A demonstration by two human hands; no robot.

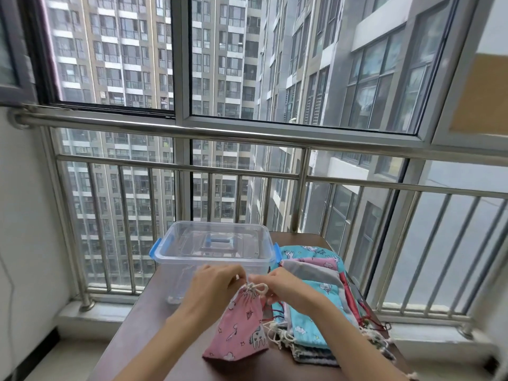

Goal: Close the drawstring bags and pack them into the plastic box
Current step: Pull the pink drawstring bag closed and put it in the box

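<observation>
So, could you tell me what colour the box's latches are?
Blue latches, clearest in the head view.

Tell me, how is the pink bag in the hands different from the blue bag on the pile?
The pink bag is held up by both hands, its top gathered and its cord looped; the blue bag lies flat on the pile, untouched. Pink sits apart near the front; blue is layered among others. Both are printed cloth with cartoon animals.

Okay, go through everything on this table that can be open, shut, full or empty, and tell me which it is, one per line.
pink drawstring bag: mouth cinched shut, cord being tied
plastic box: open, no bags inside, blue latches hanging loose
box lid: off, lying beneath the box
pile of bags: flat, unpacked, cords loose
left hand: pinching the cord
right hand: pinching the cord
</observation>
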